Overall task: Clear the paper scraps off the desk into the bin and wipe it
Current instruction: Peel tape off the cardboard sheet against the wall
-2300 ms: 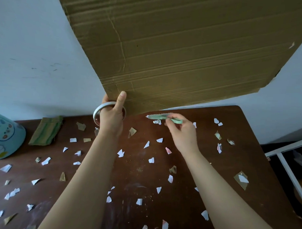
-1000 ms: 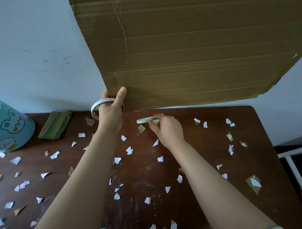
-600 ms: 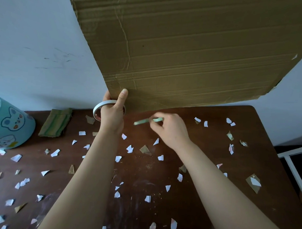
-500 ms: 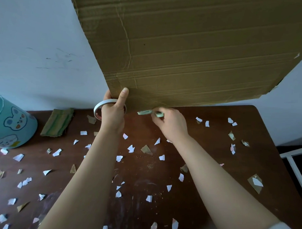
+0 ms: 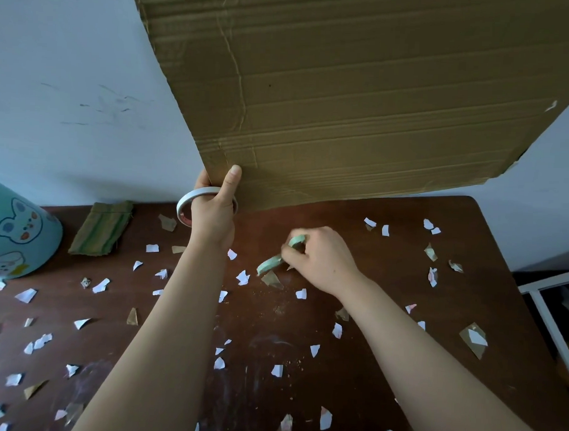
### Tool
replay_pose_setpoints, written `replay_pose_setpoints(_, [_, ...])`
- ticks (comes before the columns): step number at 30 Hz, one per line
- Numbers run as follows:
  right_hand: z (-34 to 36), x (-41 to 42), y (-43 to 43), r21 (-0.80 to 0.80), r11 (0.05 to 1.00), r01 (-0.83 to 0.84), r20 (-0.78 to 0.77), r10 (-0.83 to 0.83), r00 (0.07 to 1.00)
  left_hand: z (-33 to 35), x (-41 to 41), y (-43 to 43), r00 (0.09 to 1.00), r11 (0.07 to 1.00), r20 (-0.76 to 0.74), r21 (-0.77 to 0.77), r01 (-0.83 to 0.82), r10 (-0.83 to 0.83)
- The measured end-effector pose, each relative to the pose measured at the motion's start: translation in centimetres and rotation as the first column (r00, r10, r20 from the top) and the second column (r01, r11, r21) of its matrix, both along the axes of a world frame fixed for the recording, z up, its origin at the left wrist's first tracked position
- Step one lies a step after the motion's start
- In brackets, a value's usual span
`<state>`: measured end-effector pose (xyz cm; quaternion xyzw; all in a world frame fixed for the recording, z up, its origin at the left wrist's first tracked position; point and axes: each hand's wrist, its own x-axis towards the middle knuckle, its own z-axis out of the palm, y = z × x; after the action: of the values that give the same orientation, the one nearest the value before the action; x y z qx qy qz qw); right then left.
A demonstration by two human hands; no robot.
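Because the paper scraps (image 5: 242,277) look featherlight and lie flat all over the desk (image 5: 384,364), sweeping should suit them better than pinching. The left hand (image 5: 214,213) grips the cardboard sheet (image 5: 361,105) by its corner, a tape roll (image 5: 188,205) ringing it; the right hand (image 5: 320,258) pinches a green strip (image 5: 270,263). The bin (image 5: 18,235) stands at the left edge, its inside hidden.

The cardboard (image 5: 361,98) pinched in the left grip (image 5: 213,216) is matt brown corrugated board, ribbed and creased. The tape (image 5: 197,193) ringing that grip looks smooth and white. The right grip (image 5: 323,258) holds a matt, pale green strip (image 5: 270,263). Under both grips, the worktop (image 5: 387,277) is dark, scuffed wood with a faint sheen, strewn with paper scraps (image 5: 242,277). Left of the left grip are a ribbed green cloth (image 5: 100,230) and a smooth blue bin (image 5: 14,238).
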<state>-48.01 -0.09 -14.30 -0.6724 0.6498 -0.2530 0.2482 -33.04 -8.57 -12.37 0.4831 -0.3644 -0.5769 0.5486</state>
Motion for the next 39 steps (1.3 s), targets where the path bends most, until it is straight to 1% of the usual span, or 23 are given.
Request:
replay_pose_setpoints(2, [0.1, -0.9, -0.5, -0.059, 0.994, 0.093, 0.038, -0.091, 0.995, 0.0, 0.0, 0.1, 1.000, 1.000, -0.005, 0.009, 0.004, -0.004])
replay_pose_setpoints(4, [-0.1, -1.9, -1.3, -0.098, 0.974, 0.204, 0.032, -0.202, 0.979, 0.0, 0.1, 0.2, 1.000, 1.000, -0.009, 0.015, 0.011, -0.011])
replay_pose_setpoints(7, [-1.0, -2.8, -2.2, -0.047, 0.962, 0.269, -0.052, -0.271, 0.961, 0.0, 0.1, 0.6, 1.000, 0.999, -0.019, 0.028, 0.015, -0.015])
replay_pose_setpoints(9, [-1.4, -2.8, -2.0, -0.007, 0.961, 0.277, -0.066, -0.277, 0.959, -0.2, 0.0, 0.7, 0.999, 0.999, -0.035, 0.044, 0.011, -0.010])
replay_pose_setpoints(13, [-1.4, -1.9, 0.4, 0.001, 0.956, 0.294, -0.024, -0.294, 0.956, -0.4, 0.0, 1.0, 1.000, 0.997, -0.020, 0.080, 0.022, -0.021])
replay_pose_setpoints(16, [-1.2, -1.0, 3.2, 0.026, 0.964, 0.264, -0.019, -0.264, 0.964, -0.4, -0.5, 1.2, 0.999, 0.995, -0.044, 0.100, 0.024, -0.020])
replay_pose_setpoints(19, [-0.6, -0.9, 4.8, 0.069, 0.973, 0.221, -0.027, -0.220, 0.975, -0.4, -1.0, 1.9, 0.999, 0.993, -0.030, 0.117, 0.029, -0.026])
replay_pose_setpoints(21, [0.0, -1.5, 4.9, 0.063, 0.972, 0.228, -0.008, -0.228, 0.974, -0.5, -1.5, 2.3, 1.000, 0.992, -0.009, 0.125, 0.025, -0.024])
replay_pose_setpoints(24, [0.4, -3.3, 3.9, -0.017, 0.959, 0.284, 0.056, -0.283, 0.957, -0.2, -1.7, 2.4, 1.000, 0.993, 0.027, 0.119, 0.007, -0.010])
replay_pose_setpoints(26, [0.3, -4.7, 2.5, -0.072, 0.948, 0.311, -0.001, -0.312, 0.950, 0.0, -1.7, 2.0, 0.999, 0.996, 0.032, 0.086, 0.005, -0.008])
replay_pose_setpoints(29, [-0.4, -7.2, 0.5, -0.122, 0.935, 0.333, -0.155, -0.349, 0.924, 0.1, -1.8, 1.7, 0.992, 0.998, 0.120, 0.051, -0.037, 0.031])
replay_pose_setpoints(32, [-1.0, -9.7, -1.2, -0.126, 0.920, 0.372, -0.186, -0.390, 0.902, -0.1, -2.2, 1.5, 0.969, 0.996, 0.236, 0.027, -0.084, 0.075])
replay_pose_setpoints(34, [-1.4, -10.7, -1.7, -0.090, 0.910, 0.404, -0.186, -0.414, 0.891, -0.4, -2.6, 1.6, 0.952, 0.998, 0.303, 0.031, -0.054, 0.042])
replay_pose_setpoints(35, [-1.6, -11.1, -1.7, -0.064, 0.907, 0.417, -0.183, -0.421, 0.888, -0.6, -3.0, 1.7, 0.953, 0.998, 0.302, 0.032, -0.049, 0.037])
replay_pose_setpoints(37, [-1.9, -11.5, -1.3, -0.024, 0.902, 0.430, -0.166, -0.428, 0.888, -0.7, -3.7, 2.0, 0.967, 0.996, 0.249, 0.058, -0.065, 0.049])
replay_pose_setpoints(39, [-2.1, -11.6, -0.6, -0.022, 0.897, 0.441, -0.147, -0.439, 0.886, -0.8, -4.6, 2.4, 0.974, 0.994, 0.220, 0.084, -0.066, 0.046])
